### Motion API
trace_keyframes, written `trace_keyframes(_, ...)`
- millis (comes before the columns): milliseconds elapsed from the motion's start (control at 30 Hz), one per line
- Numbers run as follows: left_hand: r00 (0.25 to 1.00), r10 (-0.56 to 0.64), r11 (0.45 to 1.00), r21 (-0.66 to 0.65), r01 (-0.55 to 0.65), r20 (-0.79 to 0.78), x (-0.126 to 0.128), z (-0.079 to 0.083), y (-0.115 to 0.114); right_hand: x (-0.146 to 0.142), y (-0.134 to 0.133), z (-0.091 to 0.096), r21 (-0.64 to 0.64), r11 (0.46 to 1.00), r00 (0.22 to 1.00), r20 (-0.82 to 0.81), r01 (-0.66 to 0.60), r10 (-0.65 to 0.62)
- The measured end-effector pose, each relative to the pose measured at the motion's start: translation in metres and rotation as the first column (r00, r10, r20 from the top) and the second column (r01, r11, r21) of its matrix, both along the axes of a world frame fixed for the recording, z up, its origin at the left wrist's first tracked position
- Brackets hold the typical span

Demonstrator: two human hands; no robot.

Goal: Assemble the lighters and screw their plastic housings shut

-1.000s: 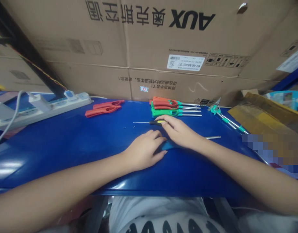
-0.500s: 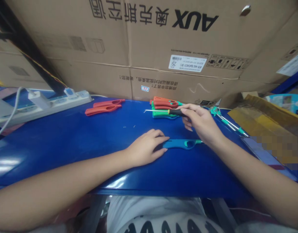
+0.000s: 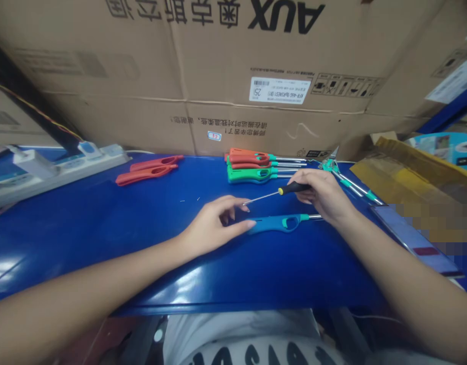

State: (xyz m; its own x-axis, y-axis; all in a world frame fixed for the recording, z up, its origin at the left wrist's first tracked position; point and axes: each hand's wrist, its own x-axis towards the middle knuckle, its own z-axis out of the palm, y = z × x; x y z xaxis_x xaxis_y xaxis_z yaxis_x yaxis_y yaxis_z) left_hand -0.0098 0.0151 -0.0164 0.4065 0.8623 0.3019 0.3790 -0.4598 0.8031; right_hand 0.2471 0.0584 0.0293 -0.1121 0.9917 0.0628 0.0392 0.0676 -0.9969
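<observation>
A blue long-nosed lighter (image 3: 279, 223) with a teal trigger lies on the blue table (image 3: 104, 228). My left hand (image 3: 214, 225) rests at its left end, thumb and forefinger pinching the handle tip. My right hand (image 3: 324, 195) is closed on a small black-and-yellow screwdriver (image 3: 273, 193). The thin shaft slants down to the left, its tip close to my left fingertips, just above the lighter.
A stack of red and green lighters (image 3: 256, 167) lies behind my hands. Two red handle shells (image 3: 147, 170) lie further left. A white power strip (image 3: 54, 167) sits at the far left, teal lighter parts (image 3: 343, 177) at the right, cardboard boxes (image 3: 218, 76) behind.
My right hand picked the screwdriver up off the table, swung it right, then brought its tip down toward the blue lighter. My left hand shifted to pinch the lighter's end.
</observation>
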Motion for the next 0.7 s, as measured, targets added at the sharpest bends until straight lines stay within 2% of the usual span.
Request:
trace_keyframes(100,0.983,0.039,0.998,-0.060,-0.029,0.178,0.000,0.006,-0.003,-0.001,-0.004,0.005,0.022,1.000,1.000,-0.002,0.001,-0.001)
trace_keyframes(200,0.965,0.056,0.998,-0.045,-0.046,0.257,0.000,0.012,-0.007,-0.001,-0.008,0.009,0.066,0.998,1.000,0.010,-0.016,0.015)
trace_keyframes(367,0.962,0.083,0.995,0.032,-0.095,0.259,0.000,0.016,-0.011,0.001,-0.010,0.011,0.081,0.996,0.999,0.018,-0.039,0.037)
trace_keyframes(567,0.966,0.030,0.988,0.141,-0.069,0.258,0.000,0.013,-0.009,0.003,-0.007,0.011,0.075,0.996,0.998,0.024,-0.054,0.052)
trace_keyframes(700,0.969,0.028,0.985,0.161,-0.069,0.245,-0.001,0.013,-0.008,0.003,-0.007,0.014,0.081,0.996,0.999,0.024,-0.028,0.026)
